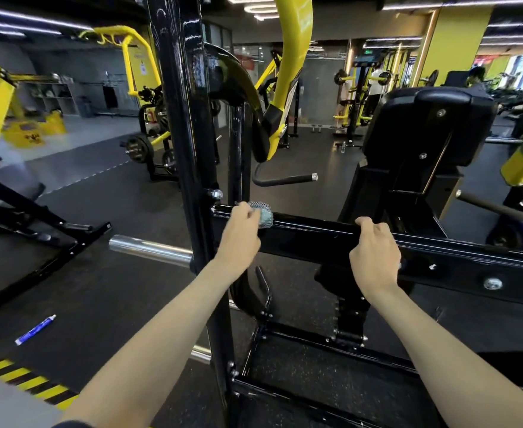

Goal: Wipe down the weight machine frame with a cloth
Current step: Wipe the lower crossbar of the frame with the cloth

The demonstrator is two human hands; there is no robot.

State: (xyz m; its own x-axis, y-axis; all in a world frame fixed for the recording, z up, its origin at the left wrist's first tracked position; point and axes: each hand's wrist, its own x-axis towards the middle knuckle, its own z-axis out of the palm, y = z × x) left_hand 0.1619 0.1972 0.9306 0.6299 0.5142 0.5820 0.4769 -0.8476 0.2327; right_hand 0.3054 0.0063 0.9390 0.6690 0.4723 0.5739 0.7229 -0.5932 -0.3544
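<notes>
Position of the hands and cloth:

- The left hand (pixel 241 230) is closed around a bunched grey-green mesh cloth (pixel 263 215), with the fingers curled over it.
- The cloth is pressed against the top of the black horizontal beam (pixel 309 234) of the frame (pixel 221 329). It touches the beam close to the joint with the upright post (pixel 183 118).
- The right hand (pixel 374 251) grips the same beam further to the right. The fingers are hooked over the top edge and the back of the hand faces the camera.
- The two hands are apart on the beam, with bare beam between them.

Surrounding parts:

- A bolt (pixel 216 194) projects from the post just above the joint.
- A chrome peg (pixel 149 250) extends to the left from the post, below beam level.
- A yellow lever (pixel 294 57) curves down behind the post and ends in a black handle.
- A black pad (pixel 423 128) stands behind the beam, above the right hand.

Floor:

- The floor (pixel 115 288) is dark rubber.
- A blue and white tube (pixel 36 330) lies on it to the left of the frame, well clear of both hands.
- Yellow and black stripes (pixel 22 375) mark the near left edge.
</notes>
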